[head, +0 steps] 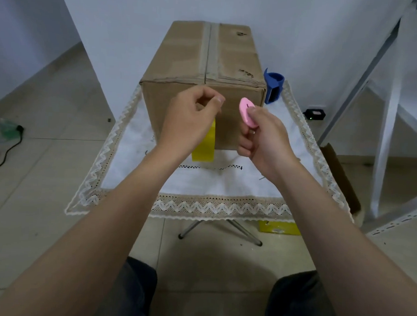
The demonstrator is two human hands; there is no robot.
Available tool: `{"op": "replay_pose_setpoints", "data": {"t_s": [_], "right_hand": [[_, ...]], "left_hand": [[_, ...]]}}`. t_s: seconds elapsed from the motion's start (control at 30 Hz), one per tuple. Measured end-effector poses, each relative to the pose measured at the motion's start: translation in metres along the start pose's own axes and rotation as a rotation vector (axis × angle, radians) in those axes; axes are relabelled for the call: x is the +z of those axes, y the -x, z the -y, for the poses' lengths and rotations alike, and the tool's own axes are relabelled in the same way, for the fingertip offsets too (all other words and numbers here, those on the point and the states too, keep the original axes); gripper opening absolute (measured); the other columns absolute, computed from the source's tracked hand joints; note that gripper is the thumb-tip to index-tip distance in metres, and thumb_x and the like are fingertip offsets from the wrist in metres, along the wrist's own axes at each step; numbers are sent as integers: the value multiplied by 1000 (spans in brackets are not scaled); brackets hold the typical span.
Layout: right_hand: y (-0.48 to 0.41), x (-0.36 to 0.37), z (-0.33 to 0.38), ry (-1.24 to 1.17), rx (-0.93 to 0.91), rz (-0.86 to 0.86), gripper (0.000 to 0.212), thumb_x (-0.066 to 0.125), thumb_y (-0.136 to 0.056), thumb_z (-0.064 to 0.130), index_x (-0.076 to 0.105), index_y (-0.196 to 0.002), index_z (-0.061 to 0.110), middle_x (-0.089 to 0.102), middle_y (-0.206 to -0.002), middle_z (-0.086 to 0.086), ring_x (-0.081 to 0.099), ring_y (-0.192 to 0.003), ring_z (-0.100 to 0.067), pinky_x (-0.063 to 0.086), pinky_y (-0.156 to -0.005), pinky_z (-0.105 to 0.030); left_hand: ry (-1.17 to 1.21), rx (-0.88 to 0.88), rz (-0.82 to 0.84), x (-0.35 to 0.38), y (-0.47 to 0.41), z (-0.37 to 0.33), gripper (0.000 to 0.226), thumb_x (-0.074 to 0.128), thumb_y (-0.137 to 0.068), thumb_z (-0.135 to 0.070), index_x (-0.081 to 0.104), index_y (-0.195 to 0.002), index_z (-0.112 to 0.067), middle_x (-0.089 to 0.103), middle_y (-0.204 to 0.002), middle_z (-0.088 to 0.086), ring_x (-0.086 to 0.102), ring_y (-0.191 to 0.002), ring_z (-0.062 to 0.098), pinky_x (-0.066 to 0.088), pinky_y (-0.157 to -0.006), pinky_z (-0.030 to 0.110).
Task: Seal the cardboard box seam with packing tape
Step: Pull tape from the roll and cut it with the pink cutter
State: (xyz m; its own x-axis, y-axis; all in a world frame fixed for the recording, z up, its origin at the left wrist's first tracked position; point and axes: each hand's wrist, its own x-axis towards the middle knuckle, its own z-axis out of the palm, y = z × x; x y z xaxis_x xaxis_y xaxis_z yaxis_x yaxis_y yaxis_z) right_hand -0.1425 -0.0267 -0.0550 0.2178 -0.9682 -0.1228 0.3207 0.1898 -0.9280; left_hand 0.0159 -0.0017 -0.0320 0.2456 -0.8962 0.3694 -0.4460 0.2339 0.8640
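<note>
Against the near face of the cardboard box (181,104), the person's left hand (190,118) pinches clear tape at the fingertips, with a yellow tape roll (204,148) hanging just below it. Beside it, the right hand (261,136) grips a small pink oval cutter (246,110). Along the box top runs the taped seam (208,50). Under the box lies a white lace-edged cloth (201,181); a blue dispenser (274,85) stands at the box's right corner. No writing is legible.

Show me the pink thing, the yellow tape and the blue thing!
pink thing (247,111), head view, its flat face.
yellow tape (204,149), head view, its hanging end.
blue thing (274,85), head view, its side.
</note>
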Motion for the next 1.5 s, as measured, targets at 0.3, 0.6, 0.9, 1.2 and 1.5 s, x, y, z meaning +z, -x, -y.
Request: {"op": "replay_pose_setpoints", "data": {"t_s": [0.3, 0.6, 0.9, 1.2, 1.5], "right_hand": [[-13, 7, -10, 119, -83, 51, 26, 51, -109, 20, 61, -85, 20, 39, -66, -1, 25, -45, -9, 18, -40, -17], [-9, 2, -10, 44, -158, 80, 25, 51, -108, 23, 56, -85, 18, 39, -68, -8, 26, -42, -11, 22, -41, -18], [1, 1, 0, -11, -222, 7, 23, 51, -108, 25, 54, -89, 12, 53, -55, 0, 51, -45, -15, 41, -41, -24], [5, -7, 7, 2, -165, 32, 16, 58, -106, 26, 53, -95, 14, 62, -74, -6, 63, -58, -16, 54, -50, -32], [10, -17, 12, 142, -172, -4, 14, 70, -99, 26, 73, -93, 14, 59, -64, 0, 61, -61, -18, 51, -52, -31]], "left_hand": [[-36, -7, -39, -8, 1, 13, 11, 65, -96, -31, 75, -92, -31, 74, -78, -7, 70, -72, 13, 58, -65, 38], [-15, -95, 159, 8, 7, -9, 40, 59, -102, -19, 72, -66, -33, 64, -51, -17, 43, -28, 10, 33, -37, 17], [70, 3, 150, 32, 24, -20, 24, 64, -103, -15, 82, -89, -7, 67, -59, 13, 49, -30, 5, 35, -32, 14], [30, 57, 107, 40, 22, -14, 16, 69, -99, -22, 83, -95, -30, 64, -78, 2, 52, -46, -1, 37, -40, 11], [194, -109, 52, 41, 22, -14, 13, 77, -93, -19, 82, -95, -31, 70, -58, -16, 55, -41, 0, 39, -38, 16]]}}
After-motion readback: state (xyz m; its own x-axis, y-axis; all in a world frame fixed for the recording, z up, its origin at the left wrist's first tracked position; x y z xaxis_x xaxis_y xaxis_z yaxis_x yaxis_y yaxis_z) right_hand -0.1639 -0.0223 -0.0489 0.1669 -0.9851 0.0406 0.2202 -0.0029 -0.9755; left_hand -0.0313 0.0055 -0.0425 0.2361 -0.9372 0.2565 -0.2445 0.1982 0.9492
